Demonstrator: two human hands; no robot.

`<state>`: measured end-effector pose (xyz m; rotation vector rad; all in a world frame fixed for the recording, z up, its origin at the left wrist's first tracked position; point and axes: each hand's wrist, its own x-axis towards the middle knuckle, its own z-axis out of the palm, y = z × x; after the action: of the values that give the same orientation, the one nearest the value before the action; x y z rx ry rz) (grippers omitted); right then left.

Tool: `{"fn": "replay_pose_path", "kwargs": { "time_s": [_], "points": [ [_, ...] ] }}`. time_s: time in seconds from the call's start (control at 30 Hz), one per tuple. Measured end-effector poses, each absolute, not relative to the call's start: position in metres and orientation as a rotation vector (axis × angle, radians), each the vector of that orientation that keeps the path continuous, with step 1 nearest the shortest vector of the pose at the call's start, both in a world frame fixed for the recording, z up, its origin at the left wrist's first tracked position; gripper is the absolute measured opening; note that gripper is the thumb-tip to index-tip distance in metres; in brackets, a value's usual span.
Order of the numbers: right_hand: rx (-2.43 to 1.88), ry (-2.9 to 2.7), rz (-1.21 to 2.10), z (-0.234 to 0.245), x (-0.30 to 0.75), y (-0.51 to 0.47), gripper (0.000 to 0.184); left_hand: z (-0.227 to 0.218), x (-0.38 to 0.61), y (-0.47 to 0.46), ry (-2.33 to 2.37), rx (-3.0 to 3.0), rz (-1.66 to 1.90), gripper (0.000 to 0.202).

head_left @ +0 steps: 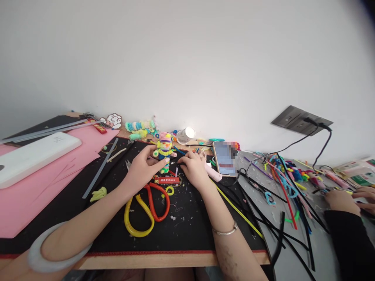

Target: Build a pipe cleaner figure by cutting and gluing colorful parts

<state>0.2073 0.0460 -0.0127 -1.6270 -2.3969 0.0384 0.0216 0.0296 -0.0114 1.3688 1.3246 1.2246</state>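
Observation:
My left hand [144, 167] is closed on a small multicoloured pipe-cleaner doll [164, 150], pinching it upright over the black mat [187, 226]. My right hand [193, 168] is curled beside the doll, its fingertips pinched on a small dark piece that I cannot make out. A red box [166, 180] lies just below both hands. Scissors with one red and one yellow handle [148, 208] lie on the mat nearer to me.
A pink sheet [43, 183] with a white case [32, 158] is at the left. A phone [225, 159] leans right of my hands. Loose pipe cleaners [281, 191] cover the grey mat at right, where another person's hands [348, 199] work.

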Motion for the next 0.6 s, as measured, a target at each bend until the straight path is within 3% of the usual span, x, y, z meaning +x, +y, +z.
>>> {"fn": "replay_pose_path", "kwargs": {
  "time_s": [0.37,0.6],
  "points": [
    [-1.753,-2.201,0.151,-0.014,0.227,0.042,0.025,-0.014,0.018,0.030,1.351,1.429,1.185,0.048],
    [-1.632,-2.228,0.210,-0.015,0.224,0.041,0.013,-0.014,0.019,0.031,1.325,1.410,1.197,0.048]
  ]
}}
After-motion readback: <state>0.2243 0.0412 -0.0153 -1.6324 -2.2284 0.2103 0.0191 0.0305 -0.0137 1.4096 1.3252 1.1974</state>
